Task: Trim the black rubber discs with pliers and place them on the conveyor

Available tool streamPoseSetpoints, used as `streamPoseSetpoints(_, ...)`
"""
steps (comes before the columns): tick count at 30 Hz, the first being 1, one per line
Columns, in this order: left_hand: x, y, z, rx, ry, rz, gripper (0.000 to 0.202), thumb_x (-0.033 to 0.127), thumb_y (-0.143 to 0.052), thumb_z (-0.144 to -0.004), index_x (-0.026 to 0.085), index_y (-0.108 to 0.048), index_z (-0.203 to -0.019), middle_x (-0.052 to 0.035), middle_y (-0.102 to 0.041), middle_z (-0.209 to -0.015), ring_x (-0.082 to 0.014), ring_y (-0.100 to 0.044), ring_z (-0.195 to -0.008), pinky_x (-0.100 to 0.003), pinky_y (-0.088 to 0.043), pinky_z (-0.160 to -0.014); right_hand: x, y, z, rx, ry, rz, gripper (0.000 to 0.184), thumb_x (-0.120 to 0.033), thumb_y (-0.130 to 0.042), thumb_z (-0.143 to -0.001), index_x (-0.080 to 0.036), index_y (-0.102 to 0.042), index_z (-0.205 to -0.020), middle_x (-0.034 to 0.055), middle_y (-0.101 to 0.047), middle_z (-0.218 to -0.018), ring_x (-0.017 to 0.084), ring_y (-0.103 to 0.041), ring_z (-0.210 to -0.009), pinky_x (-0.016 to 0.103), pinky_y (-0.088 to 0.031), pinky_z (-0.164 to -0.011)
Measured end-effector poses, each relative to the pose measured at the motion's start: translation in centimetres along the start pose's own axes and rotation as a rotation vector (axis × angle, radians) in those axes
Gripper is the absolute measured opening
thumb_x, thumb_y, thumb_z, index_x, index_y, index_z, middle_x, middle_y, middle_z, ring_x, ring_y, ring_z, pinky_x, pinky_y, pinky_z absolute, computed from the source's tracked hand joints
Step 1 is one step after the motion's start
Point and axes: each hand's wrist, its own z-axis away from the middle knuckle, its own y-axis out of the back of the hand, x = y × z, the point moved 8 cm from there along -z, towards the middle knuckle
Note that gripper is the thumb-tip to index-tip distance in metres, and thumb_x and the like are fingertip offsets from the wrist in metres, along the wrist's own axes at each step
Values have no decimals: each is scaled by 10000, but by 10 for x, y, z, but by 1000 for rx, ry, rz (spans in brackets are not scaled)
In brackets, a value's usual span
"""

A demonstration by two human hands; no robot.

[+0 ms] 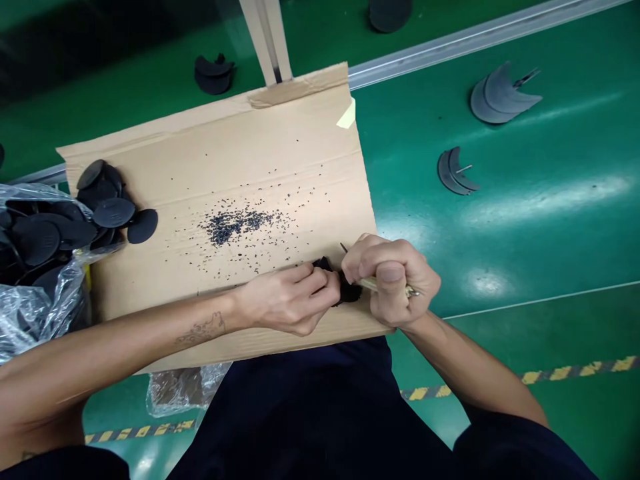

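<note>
My left hand (pixel 295 300) is closed on a small black part (pixel 351 291) above the cardboard's near right side. Its fingers cover much of the part, so its full shape is hidden. My right hand (pixel 400 277) is wrapped round a slim pale tool (pixel 369 283) with a metallic end, thumb pressed against it. The tool crosses toward the black part; whether they touch I cannot tell. A thin dark tip shows by the right knuckles. Beyond both hands, a scatter of tiny black pieces (pixel 235 225) lies on the cardboard sheet (pixel 310 153).
Black discs (pixel 114 212) are heaped at the cardboard's left edge, beside a clear plastic bag (pixel 55 300) full of more. Curved black parts (pixel 500 97) lie on the green floor (pixel 550 233) to the right. A metal rail (pixel 450 43) runs behind.
</note>
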Motion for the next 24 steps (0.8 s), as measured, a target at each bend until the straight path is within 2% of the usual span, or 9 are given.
streamPoseSetpoints(6,-2,-1,2,1,31,72,186,71,-481,-970,-3,-645,-1017,-141,-665,-969,-188,-602,-795,-350,-538,-755,1,1,2,28,3,6,243,-300,-479,-1071,-211,-575,-866,-20,-499,-647,128,-504,-506,290,-448,-496)
streamPoseSetpoints(14,-2,0,2,1,18,63,209,66,-484,-959,-35,-664,-991,-146,-664,-956,-182,-589,-754,-351,-545,-753,3,5,5,40,8,29,233,-299,-468,-1075,-218,-574,-884,-19,-527,-680,121,-522,-517,285,-464,-494)
streamPoseSetpoints(19,-3,-2,2,-13,20,46,227,59,-457,-965,6,-673,-1006,-109,-669,-933,-165,-586,-739,-322,-561,-735,0,5,0,87,-31,-48,217,-292,-475,-1066,-225,-585,-891,-26,-518,-658,135,-548,-545,270,-488,-494)
streamPoseSetpoints(24,-4,2,2,33,20,44,239,38,-445,-945,37,-683,-918,-107,-672,-921,-156,-581,-721,-303,-559,-701,-8,-3,-3,-25,101,0,207,-246,-452,-1064,-211,-583,-907,-23,-508,-669,127,-530,-531,275,-485,-508)
